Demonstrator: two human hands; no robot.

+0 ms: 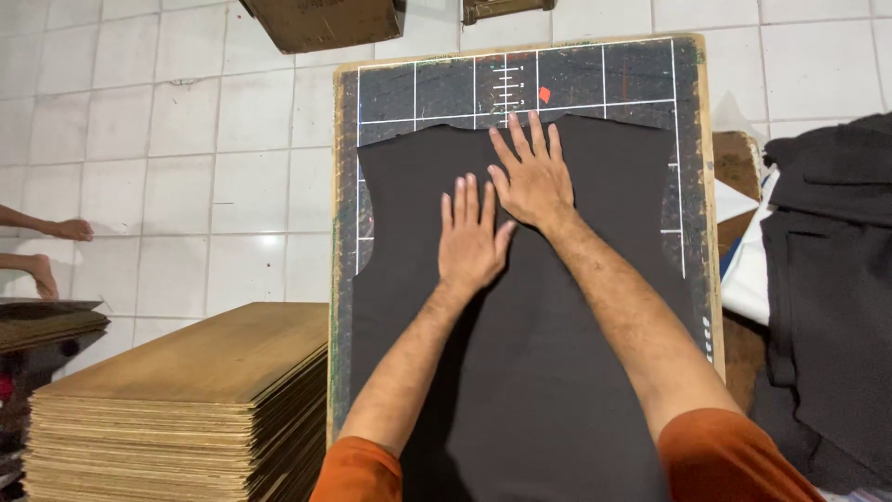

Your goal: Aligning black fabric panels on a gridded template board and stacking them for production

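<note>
A piece of black cut fabric [604,186] lies flat on a dark board [520,84] marked with white grid lines and framed in wood. My left hand [471,237] rests palm down on the fabric near its middle, fingers spread. Just beyond it, my right hand [532,172] presses flat on the fabric close to its curved top edge. The two hands lie side by side, almost touching. Neither holds anything.
A stack of thin wooden boards [186,400] stands at the lower left. A pile of black cloth [827,279] lies at the right, over something white. Another person's bare feet [56,246] show at the left edge on the white tiled floor. A cardboard box [325,20] sits beyond the board.
</note>
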